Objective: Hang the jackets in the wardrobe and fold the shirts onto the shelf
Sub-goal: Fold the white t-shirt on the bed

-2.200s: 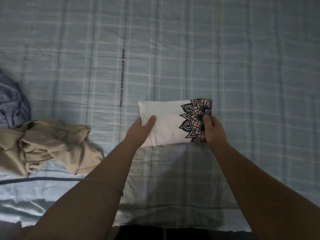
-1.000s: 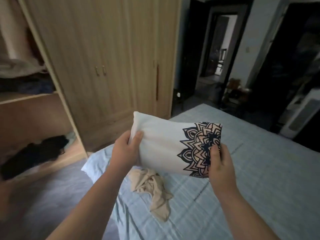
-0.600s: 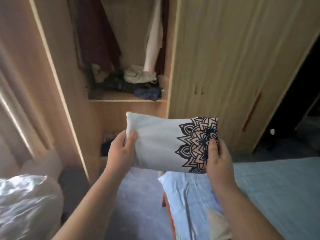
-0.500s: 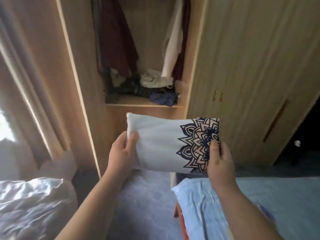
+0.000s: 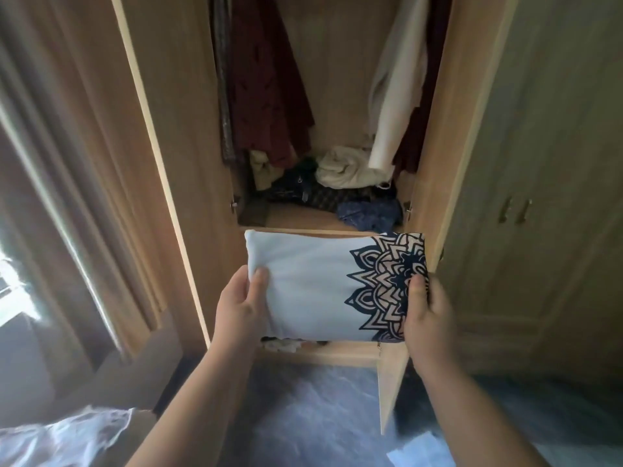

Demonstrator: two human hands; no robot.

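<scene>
I hold a folded white shirt [image 5: 313, 284] with a dark mandala print in front of the open wardrobe. My left hand [image 5: 241, 303] grips its left edge, thumb on top. My right hand [image 5: 426, 315] grips the printed right end, thumb on the pattern. The shirt hangs in the air just below the front edge of the wooden shelf [image 5: 296, 220]. On that shelf lie crumpled clothes: a cream bundle [image 5: 344, 168], dark garments [image 5: 303, 192] and a blue one [image 5: 371, 215]. Above it hang a dark red garment [image 5: 266, 96] and a white one [image 5: 394, 106].
The open wardrobe door [image 5: 161, 163] stands at my left, closed doors with small handles [image 5: 515, 210] at my right. A lower compartment ledge [image 5: 323, 353] shows under the shirt. A curtain [image 5: 50, 163] and bright window are far left. Grey floor [image 5: 303, 416] lies below, bedding at the bottom corners.
I lifted the folded shirt off the bed, turned to the wardrobe and carried it closer. The open compartment and shelf now fill the view, with the shirt nearer the shelf edge.
</scene>
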